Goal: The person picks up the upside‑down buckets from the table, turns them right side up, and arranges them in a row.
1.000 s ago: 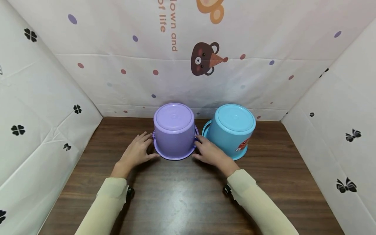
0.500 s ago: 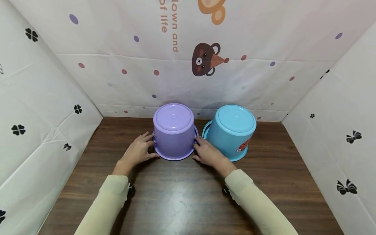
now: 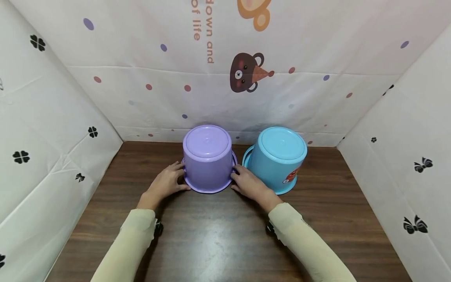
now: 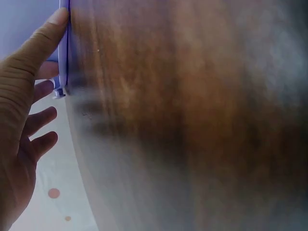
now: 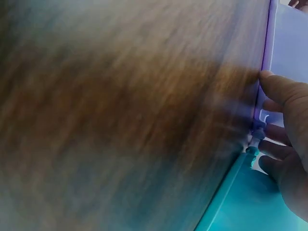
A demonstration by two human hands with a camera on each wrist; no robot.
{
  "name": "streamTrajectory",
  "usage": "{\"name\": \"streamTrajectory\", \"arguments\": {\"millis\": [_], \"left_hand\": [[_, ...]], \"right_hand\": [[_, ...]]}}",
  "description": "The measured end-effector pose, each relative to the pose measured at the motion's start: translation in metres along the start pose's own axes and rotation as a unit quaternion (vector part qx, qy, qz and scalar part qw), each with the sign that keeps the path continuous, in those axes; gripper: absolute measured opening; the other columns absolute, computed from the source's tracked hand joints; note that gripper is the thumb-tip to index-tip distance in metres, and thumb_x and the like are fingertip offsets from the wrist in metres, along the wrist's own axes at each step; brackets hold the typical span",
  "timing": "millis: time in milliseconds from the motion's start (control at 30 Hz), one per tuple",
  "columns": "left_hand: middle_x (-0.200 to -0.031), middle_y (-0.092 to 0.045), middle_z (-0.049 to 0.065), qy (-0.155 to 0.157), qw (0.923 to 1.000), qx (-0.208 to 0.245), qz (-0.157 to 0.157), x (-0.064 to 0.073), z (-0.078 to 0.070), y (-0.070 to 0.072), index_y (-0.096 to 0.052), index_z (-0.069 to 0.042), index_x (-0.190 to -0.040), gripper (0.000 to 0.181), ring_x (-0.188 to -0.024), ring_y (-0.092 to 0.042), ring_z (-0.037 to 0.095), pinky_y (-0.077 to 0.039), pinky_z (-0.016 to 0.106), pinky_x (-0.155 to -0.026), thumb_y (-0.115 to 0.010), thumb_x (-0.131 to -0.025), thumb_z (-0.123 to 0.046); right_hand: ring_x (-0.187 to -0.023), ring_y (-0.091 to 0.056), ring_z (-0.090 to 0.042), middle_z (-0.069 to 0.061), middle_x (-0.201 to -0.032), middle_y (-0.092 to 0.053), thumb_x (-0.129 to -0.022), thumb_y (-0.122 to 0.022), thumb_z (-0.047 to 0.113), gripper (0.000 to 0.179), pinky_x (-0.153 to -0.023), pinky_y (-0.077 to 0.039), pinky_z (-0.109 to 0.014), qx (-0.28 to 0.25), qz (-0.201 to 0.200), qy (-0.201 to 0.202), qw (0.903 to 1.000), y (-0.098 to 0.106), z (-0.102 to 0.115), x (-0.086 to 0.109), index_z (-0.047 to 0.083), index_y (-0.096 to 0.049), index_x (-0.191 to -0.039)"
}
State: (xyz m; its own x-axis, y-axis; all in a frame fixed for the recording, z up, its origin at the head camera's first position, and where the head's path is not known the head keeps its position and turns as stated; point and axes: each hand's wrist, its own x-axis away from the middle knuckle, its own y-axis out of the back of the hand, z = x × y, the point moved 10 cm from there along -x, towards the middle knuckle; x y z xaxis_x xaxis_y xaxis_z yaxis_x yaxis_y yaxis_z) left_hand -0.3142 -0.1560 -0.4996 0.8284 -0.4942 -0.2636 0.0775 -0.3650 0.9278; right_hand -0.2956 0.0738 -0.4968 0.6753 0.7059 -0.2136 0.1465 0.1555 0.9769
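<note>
A purple bucket (image 3: 207, 166) stands upside down on the wooden table, its base facing up and its rim at the bottom. My left hand (image 3: 167, 182) holds the rim's left side; in the left wrist view the thumb (image 4: 41, 41) lies along the rim and the other fingers are slightly bent near the handle joint. My right hand (image 3: 248, 182) holds the right side, thumb tip at the rim (image 5: 266, 48) and fingers bent by the handle joint (image 5: 259, 127). Right beside this hand is a light blue upturned bucket (image 3: 280, 160) with a red label.
The wooden table (image 3: 215, 239) meets a white printed back sheet (image 3: 151, 105) just behind the buckets. White side sheets (image 3: 53, 137) border it left and right. The light blue bucket's handle (image 3: 248, 154) lies in the narrow gap between the two buckets.
The purple bucket has shifted very slightly left, widening its gap to the light blue one. Fingers of both hands have settled closer in at its rim. The light blue bucket stays put.
</note>
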Motion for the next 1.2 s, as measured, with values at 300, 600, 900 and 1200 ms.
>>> {"name": "streamTrajectory", "arguments": {"millis": [300, 600, 900, 1200], "left_hand": [[-0.144, -0.06, 0.024, 0.006, 0.9993, 0.029, 0.023, -0.003, 0.001, -0.001, -0.079, -0.007, -0.1, 0.034, -0.136, -0.053, 0.048, -0.045, 0.059, -0.112, -0.092, -0.076, -0.027], [-0.119, -0.067, 0.023, -0.08, 0.9966, -0.003, -0.015, -0.001, -0.014, 0.008, -0.077, -0.006, -0.09, 0.016, -0.11, -0.067, 0.039, -0.056, 0.055, -0.099, -0.088, -0.079, -0.004], [-0.107, -0.068, 0.02, -0.111, 0.9923, -0.009, -0.054, 0.003, -0.016, 0.009, -0.077, -0.004, -0.089, 0.01, -0.101, -0.067, 0.037, -0.059, 0.049, -0.09, -0.082, -0.083, 0.002], [-0.083, -0.057, 0.009, -0.201, 0.9726, -0.085, -0.081, 0.012, -0.03, 0.008, -0.067, -0.001, -0.08, 0.011, -0.074, -0.054, 0.025, -0.052, 0.041, -0.064, -0.067, -0.089, 0.006]], "right_hand": [[-0.109, -0.064, -0.034, -0.021, -0.117, -0.066, -0.09, -0.081, 0.014, 0.015, -0.097, -0.056, -0.043, -0.001, -0.066, 0.014, 0.9977, 0.006, -0.003, -0.002, 0.006, -0.072, -0.098], [-0.099, -0.065, -0.027, -0.01, -0.103, -0.065, -0.095, -0.07, 0.003, 0.009, -0.085, -0.058, -0.036, 0.049, -0.076, 0.051, 0.9945, 0.007, 0.004, 0.0, 0.009, -0.076, -0.095], [-0.096, -0.065, -0.027, -0.012, -0.105, -0.063, -0.1, -0.062, 0.002, 0.011, -0.081, -0.059, -0.037, 0.045, -0.06, 0.069, 0.9948, 0.003, 0.004, -0.004, 0.007, -0.072, -0.1], [-0.088, -0.064, -0.024, -0.013, -0.1, -0.063, -0.097, -0.064, -0.001, 0.01, -0.075, -0.058, -0.036, 0.046, -0.068, 0.084, 0.9931, 0.005, 0.01, -0.004, 0.005, -0.071, -0.095]]}}
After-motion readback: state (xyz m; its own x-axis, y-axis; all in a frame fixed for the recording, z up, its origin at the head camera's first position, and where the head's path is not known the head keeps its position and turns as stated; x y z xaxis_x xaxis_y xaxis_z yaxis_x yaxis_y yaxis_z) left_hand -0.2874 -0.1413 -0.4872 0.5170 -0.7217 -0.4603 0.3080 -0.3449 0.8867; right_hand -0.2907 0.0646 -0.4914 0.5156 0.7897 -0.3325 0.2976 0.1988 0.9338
